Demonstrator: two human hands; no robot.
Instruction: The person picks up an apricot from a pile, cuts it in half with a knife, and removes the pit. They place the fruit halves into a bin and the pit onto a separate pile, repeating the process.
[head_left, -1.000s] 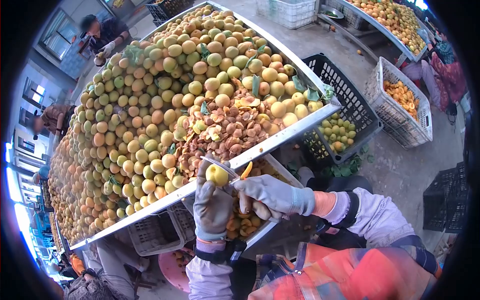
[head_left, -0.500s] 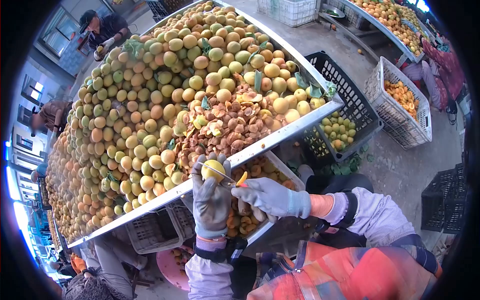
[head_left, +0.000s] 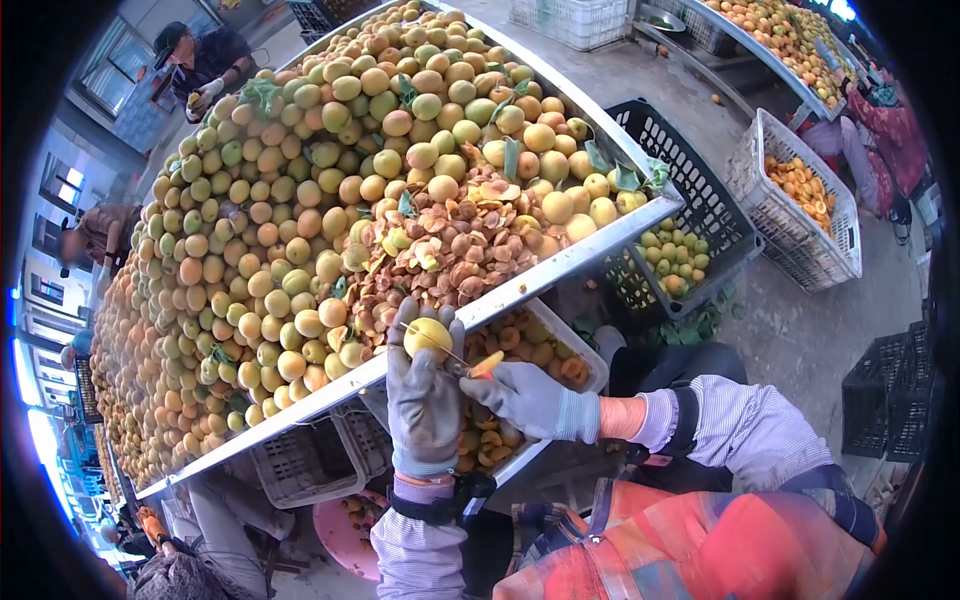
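My left hand (head_left: 424, 408), in a grey glove, is closed around a yellow apricot (head_left: 429, 341) just over the table's near edge. In my right hand (head_left: 535, 402), also gloved, is a small knife (head_left: 454, 357); its thin blade lies across the apricot. An orange strip of apricot (head_left: 487, 364) rests by my right thumb and the knife's handle. Directly beyond my left hand is a heap of brown apricot pits and scraps (head_left: 455, 250). Under both hands, a crate of cut apricots (head_left: 535, 450) is partly hidden by them.
A metal-rimmed table (head_left: 570, 258) bears a large pile of whole apricots (head_left: 300, 200). Right of it stand a black crate with green fruit (head_left: 675, 260) and a white crate with apricot halves (head_left: 800, 250). A pink basin (head_left: 335, 535) sits below. Several people work around tables.
The apricot and the blade have turned slightly in my hands. My right hand has shifted a little left, and the orange strip has tilted flatter. The view has moved slightly.
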